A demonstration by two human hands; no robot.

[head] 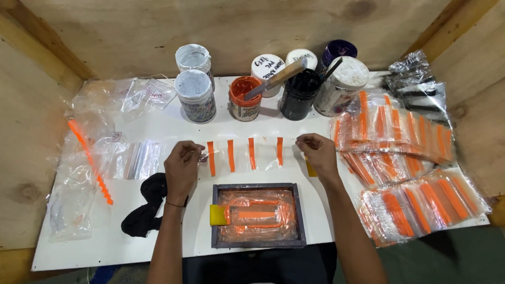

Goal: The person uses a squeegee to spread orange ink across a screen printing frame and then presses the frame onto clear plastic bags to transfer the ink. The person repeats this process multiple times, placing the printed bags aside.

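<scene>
Both hands, left hand (183,164) and right hand (315,151), pinch the ends of a clear strip of orange-striped pouches (244,153) on the counter (158,231), looks like mid-print laying out, so careful lifting's needed.

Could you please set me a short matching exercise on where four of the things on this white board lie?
Things:
1. black cloth
2. framed screen
3. orange paint tub
4. stacks of printed bags

Places:
A. on the board's right side
B. in the row of tubs at the back
C. beside the left hand
D. at the near edge, between the forearms

Pairs: 1-C, 2-D, 3-B, 4-A
</scene>
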